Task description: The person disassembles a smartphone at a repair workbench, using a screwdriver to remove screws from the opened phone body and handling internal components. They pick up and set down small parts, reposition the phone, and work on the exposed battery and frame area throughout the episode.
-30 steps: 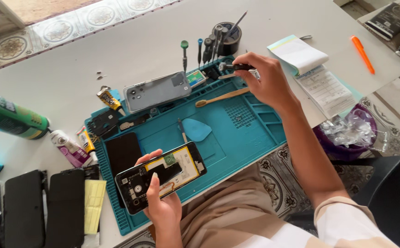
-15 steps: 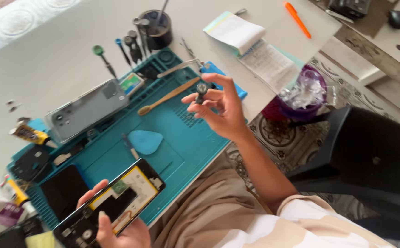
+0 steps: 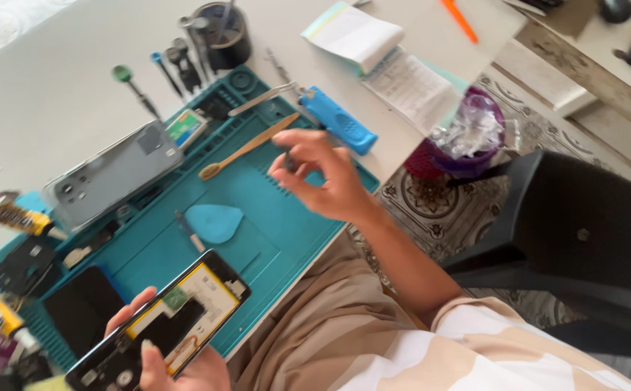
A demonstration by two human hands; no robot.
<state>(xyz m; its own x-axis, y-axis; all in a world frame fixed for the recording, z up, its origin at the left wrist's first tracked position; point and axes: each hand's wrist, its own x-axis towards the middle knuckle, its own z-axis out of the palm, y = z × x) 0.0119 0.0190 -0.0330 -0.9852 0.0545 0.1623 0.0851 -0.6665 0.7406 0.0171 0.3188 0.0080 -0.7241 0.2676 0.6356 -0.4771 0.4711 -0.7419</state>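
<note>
Over the teal repair mat [image 3: 257,217], the right hand [image 3: 323,177] pinches a small dark tool [image 3: 286,158] between fingertips. Lower left, the left hand [image 3: 178,362] grips an opened smartphone [image 3: 163,326], its insides facing up.

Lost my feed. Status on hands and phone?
Left hand grips opened phone, insides up. Right hand above teal mat, pinching small dark tool. Nothing between them.

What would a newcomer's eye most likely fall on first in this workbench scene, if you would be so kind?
Probably the opened phone, its yellow-edged insides showing, held in the left hand at the bottom left. Next comes the right hand, raised over the teal repair mat and pinching a small dark tool that is too blurred to name. On the mat lie a grey phone back cover, a blue pick and a bamboo brush.
</note>
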